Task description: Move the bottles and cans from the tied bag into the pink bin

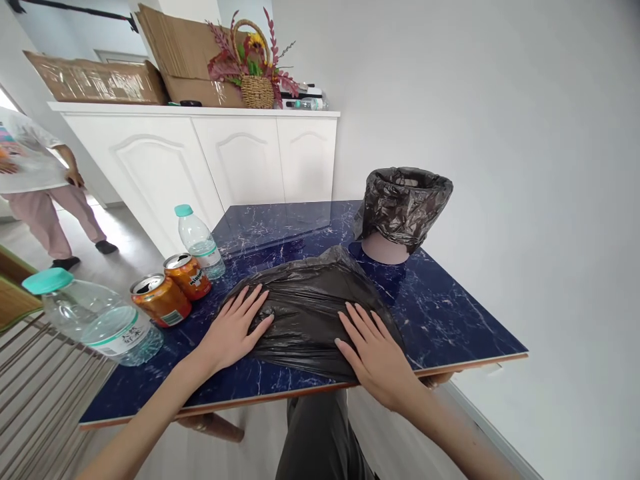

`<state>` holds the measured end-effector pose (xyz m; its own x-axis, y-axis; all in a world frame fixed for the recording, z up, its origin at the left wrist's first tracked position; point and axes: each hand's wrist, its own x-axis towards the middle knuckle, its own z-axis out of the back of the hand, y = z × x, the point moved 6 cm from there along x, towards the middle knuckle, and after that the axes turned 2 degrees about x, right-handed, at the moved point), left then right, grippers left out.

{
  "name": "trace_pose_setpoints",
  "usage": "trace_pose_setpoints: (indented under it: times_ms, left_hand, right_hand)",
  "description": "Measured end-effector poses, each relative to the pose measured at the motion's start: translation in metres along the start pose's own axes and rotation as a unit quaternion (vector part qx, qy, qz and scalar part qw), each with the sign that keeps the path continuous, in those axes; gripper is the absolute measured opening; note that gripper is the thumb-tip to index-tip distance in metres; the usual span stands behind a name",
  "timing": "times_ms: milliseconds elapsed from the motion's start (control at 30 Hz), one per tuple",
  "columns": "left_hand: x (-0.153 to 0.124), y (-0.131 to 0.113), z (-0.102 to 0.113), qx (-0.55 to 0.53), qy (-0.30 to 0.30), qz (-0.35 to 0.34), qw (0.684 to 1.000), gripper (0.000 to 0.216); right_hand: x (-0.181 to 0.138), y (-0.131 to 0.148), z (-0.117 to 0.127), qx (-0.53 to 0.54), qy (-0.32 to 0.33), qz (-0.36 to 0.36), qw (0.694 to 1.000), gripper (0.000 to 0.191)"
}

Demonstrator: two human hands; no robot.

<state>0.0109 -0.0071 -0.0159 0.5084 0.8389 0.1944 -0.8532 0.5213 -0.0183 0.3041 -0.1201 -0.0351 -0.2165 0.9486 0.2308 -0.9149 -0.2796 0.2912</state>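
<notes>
A dark grey plastic bag (310, 300) lies spread on the blue marbled table (450, 313), its lower end hanging over the near edge. My left hand (233, 330) lies flat on the bag's left side, fingers stretched out. My right hand (373, 350) presses flat on its right side, fingers apart. Neither hand grips anything.
A small bin (403, 213) lined with a black bag stands behind. At the left are two orange cans (173, 287) and two clear water bottles (200, 241) (95, 317). White cabinets (210, 160) carry cardboard and a flower basket. Another person (45, 180) stands at far left.
</notes>
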Motion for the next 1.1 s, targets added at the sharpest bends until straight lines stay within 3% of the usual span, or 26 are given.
trace_pose_setpoints:
  times_ms: [100,233,367,467,533,667,733,800,867,933,1033,1100]
  left_hand:
    - [0.0,-0.001,0.001,-0.007,-0.002,-0.002,1.0,0.073]
    - [-0.002,-0.006,0.009,-0.029,-0.008,-0.014,0.999,0.071]
    - [-0.007,-0.022,0.029,-0.069,-0.047,-0.077,0.994,0.059]
    - [-0.015,-0.033,0.042,-0.109,-0.031,-0.122,0.986,0.05]
    - [-0.024,-0.04,0.048,-0.134,-0.001,-0.138,0.981,0.048]
    - [-0.04,-0.051,0.058,-0.153,0.029,-0.154,0.976,0.065]
    - [-0.045,-0.058,0.061,-0.163,0.021,-0.163,0.973,0.052]
    - [-0.047,-0.064,0.062,-0.191,0.014,-0.179,0.965,0.025]
    - [-0.048,-0.069,0.061,-0.228,0.016,-0.178,0.957,0.026]
    - [-0.049,-0.071,0.06,-0.261,0.016,-0.156,0.953,0.031]
    - [-0.05,-0.073,0.057,-0.294,0.011,-0.103,0.95,0.034]
    - [-0.05,-0.072,0.053,-0.299,0.006,-0.059,0.952,0.038]
  right_hand:
    - [-0.018,-0.01,0.013,0.004,0.016,0.029,0.999,0.069]
    - [-0.042,-0.012,0.029,0.019,0.051,0.121,0.991,0.097]
    - [-0.062,-0.024,0.035,0.023,0.027,0.177,0.984,0.08]
    - [-0.073,-0.038,0.044,0.062,-0.004,0.186,0.981,0.081]
    - [-0.08,-0.046,0.06,0.104,-0.04,0.159,0.981,0.071]
    - [-0.092,-0.058,0.108,0.158,-0.147,0.058,0.975,0.03]
    - [-0.094,-0.065,0.134,0.151,-0.222,-0.022,0.963,0.019]
    - [-0.091,-0.069,0.157,0.133,-0.299,-0.112,0.938,0.021]
    - [-0.084,-0.062,0.174,0.11,-0.364,-0.162,0.911,0.026]
    - [-0.077,-0.042,0.184,0.076,-0.418,-0.151,0.892,0.04]
    - [-0.068,0.006,0.175,0.029,-0.436,-0.027,0.899,0.059]
    - [-0.061,0.038,0.149,0.025,-0.363,0.095,0.927,0.072]
